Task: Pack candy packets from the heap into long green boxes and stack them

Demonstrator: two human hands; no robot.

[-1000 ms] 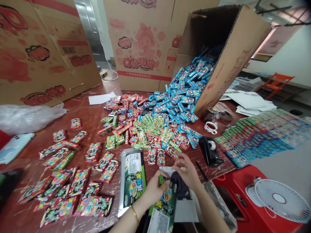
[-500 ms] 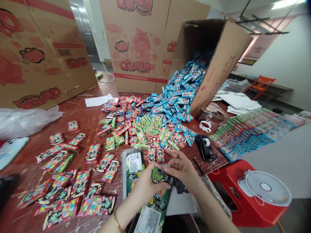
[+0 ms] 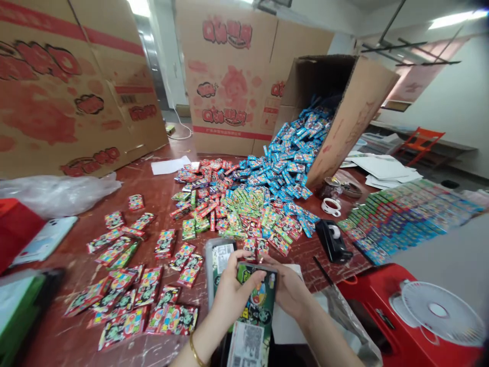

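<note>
My left hand [image 3: 234, 288] grips a flat dark green printed box [image 3: 256, 313] by its upper left side, thumb on the front and fingertips at the top edge. The box has a white label with a barcode on its lower part. Against its upper right edge my right hand [image 3: 288, 289] is wrapped, its fingertips partly hidden behind the box. A similar green box in a clear cover [image 3: 223, 255] lies under and behind my left hand. Just beyond the hands are small red packets [image 3: 250, 246]; more red packets [image 3: 148, 285] lie scattered at the left.
Blue packets [image 3: 282, 163] spill from a tipped carton [image 3: 353, 107]; green packets [image 3: 244, 204] lie in front. At the right are a tape dispenser [image 3: 333, 243], a tape roll [image 3: 330, 207] and a white fan [image 3: 437, 310] on red plastic [image 3: 367, 285]. A phone [image 3: 46, 238] lies left.
The dark flap at the top of the box no longer shows; the box now appears flat-topped. My right hand has moved from above its top corner down to its right side. The view has shifted left.
</note>
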